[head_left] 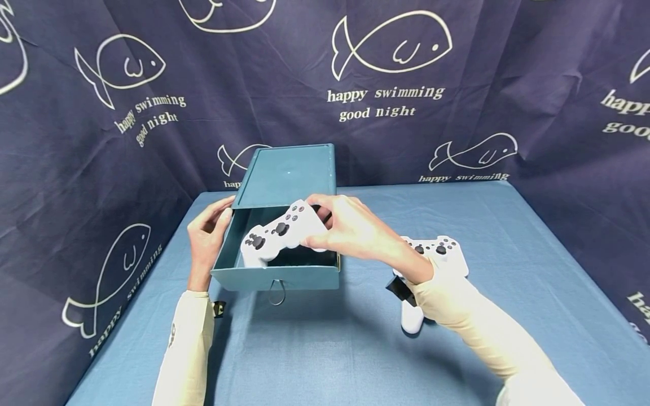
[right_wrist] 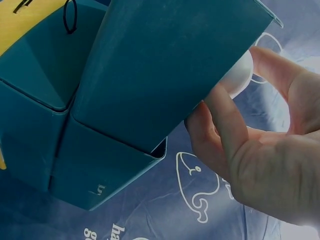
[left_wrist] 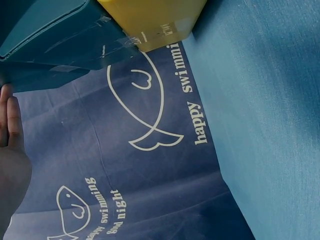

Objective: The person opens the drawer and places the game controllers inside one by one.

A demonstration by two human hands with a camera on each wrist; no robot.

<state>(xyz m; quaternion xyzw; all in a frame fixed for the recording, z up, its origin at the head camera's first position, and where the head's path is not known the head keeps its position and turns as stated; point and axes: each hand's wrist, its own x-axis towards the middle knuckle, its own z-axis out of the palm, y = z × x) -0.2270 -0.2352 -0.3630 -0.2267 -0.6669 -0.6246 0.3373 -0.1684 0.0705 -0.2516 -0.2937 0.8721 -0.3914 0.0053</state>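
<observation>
A white game controller (head_left: 291, 234) is tilted inside the pulled-out teal drawer (head_left: 244, 279), its left grip low near the front wall. My right hand (head_left: 350, 225) grips its right end between thumb and fingers. From the right wrist view, only a white sliver of the controller (right_wrist: 240, 75) shows past the drawer's side. At the drawer's left rear corner, my left hand (head_left: 205, 234) touches the side with thumb and fingertips. Straight fingers (left_wrist: 14, 122) meet the teal wall in the left wrist view. A metal ring pull (head_left: 277, 293) hangs from the drawer front.
The teal cabinet top (head_left: 289, 175) rises behind the drawer, near the fish-print cloth (head_left: 391, 135). A yellow section (left_wrist: 155, 22) adjoins the teal one. On the blue tabletop (head_left: 325, 349), a second white controller (head_left: 452, 262) lies at right, partly hidden by my right forearm.
</observation>
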